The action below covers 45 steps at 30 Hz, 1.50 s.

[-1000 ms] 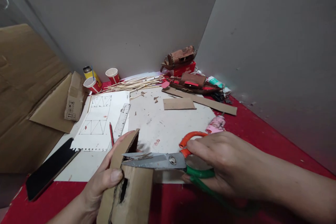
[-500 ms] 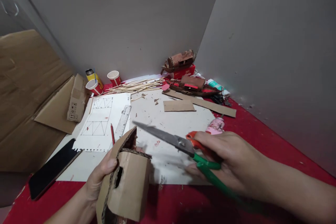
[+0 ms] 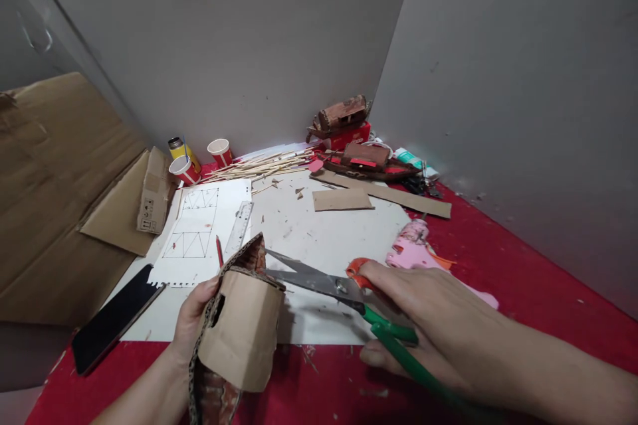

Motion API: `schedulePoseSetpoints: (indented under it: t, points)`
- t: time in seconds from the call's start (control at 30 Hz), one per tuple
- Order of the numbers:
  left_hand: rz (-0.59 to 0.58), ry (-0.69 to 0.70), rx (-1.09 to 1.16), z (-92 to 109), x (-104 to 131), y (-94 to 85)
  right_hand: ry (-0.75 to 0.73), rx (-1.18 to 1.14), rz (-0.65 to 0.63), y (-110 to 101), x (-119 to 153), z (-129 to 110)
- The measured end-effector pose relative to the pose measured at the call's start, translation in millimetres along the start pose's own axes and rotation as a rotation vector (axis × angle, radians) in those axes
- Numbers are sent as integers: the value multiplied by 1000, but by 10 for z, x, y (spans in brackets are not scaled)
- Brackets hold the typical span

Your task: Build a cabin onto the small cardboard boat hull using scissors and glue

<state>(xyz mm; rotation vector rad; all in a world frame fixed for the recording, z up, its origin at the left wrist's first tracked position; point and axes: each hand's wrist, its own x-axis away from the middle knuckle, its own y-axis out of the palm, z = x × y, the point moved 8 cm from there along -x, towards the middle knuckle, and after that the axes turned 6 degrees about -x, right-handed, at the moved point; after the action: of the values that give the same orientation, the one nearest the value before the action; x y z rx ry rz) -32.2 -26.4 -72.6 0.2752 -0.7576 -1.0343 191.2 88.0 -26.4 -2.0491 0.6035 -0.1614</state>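
The folded cardboard piece (image 3: pixel 244 332) is near me at the front edge of the table, held up in front of the white sheet (image 3: pixel 343 239), its inner face brownish-red and a dark slot cut in its side. The left hand (image 3: pixel 192 315) grips it along the left edge, thumb in sight, the other fingers hidden behind the cardboard. The right hand (image 3: pixel 423 319) is closed around the orange and green handles of the scissors (image 3: pixel 319 281), whose 2 blades stand apart with their tips at the piece's upper edge; whether they touch it, I cannot tell. The piece covers the lower end of a red pencil (image 3: pixel 219 251), and the right hand hides part of a pink glue gun (image 3: pixel 411 255) just behind it. Beyond the left hand lie a ruler (image 3: pixel 239 226), a page with 2 drawn frames (image 3: pixel 197 212) and a black phone (image 3: pixel 114 319). Past the scissors, a short cardboard strip (image 3: pixel 343 199) rests just before a longer one (image 3: pixel 409 199), among scattered scraps. Farther back sit 2 model boats, 1 low (image 3: pixel 366 156), 1 raised on a red box (image 3: pixel 351 137), then thin sticks (image 3: pixel 269 165), 2 paper cups (image 3: pixel 220 154) and a yellow bottle (image 3: pixel 193 161). A big cardboard sheet (image 3: pixel 60 199) leans at far left.
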Motion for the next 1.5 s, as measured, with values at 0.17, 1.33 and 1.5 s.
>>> schedulePoseSetpoints:
  t: [0.17,1.33,1.5]
  points:
    - [21,-34,65,-33,68,98,-24,73,-16,-39,-48,-72]
    - [-182,-15,-193,-76,150,373,-290,342,202,-292,51,-292]
    - [-199,-19,-195,-76,146,369,-252,361,154,-316,50,-280]
